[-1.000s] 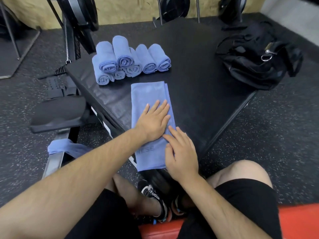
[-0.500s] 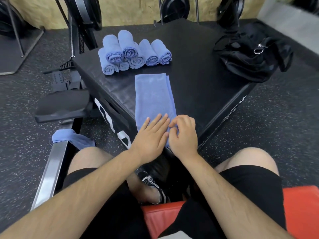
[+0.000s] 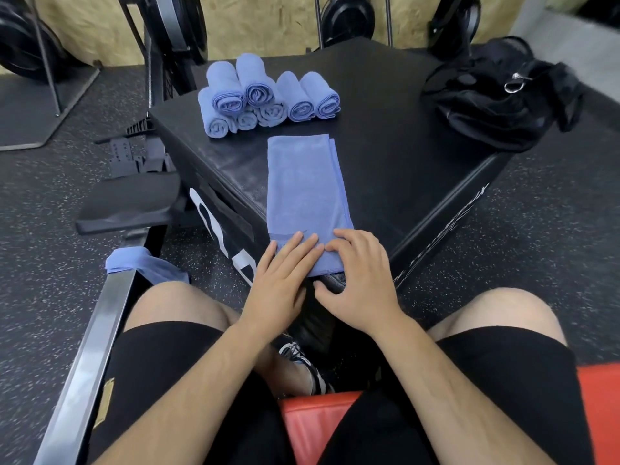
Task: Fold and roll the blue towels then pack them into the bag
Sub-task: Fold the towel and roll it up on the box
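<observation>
A blue towel (image 3: 303, 189), folded into a long strip, lies on the black box (image 3: 396, 152) with its near end at the box's front corner. My left hand (image 3: 281, 280) rests flat on that near end, fingers straight. My right hand (image 3: 360, 276) sits beside it on the end's right side, fingers bent onto the cloth and thumb under the edge. A pile of several rolled blue towels (image 3: 265, 95) is stacked at the far left of the box. The black bag (image 3: 496, 99) lies on the box's far right corner.
Another loose blue towel (image 3: 141, 266) hangs over a metal rail (image 3: 90, 357) at my left knee. A black padded seat (image 3: 131, 203) stands left of the box. Weight plates and racks line the back wall. I sit on a red bench (image 3: 315, 424).
Both hands slid back along the towel toward me to its near end. The right hand's fingers went from flat to bent at the towel's edge.
</observation>
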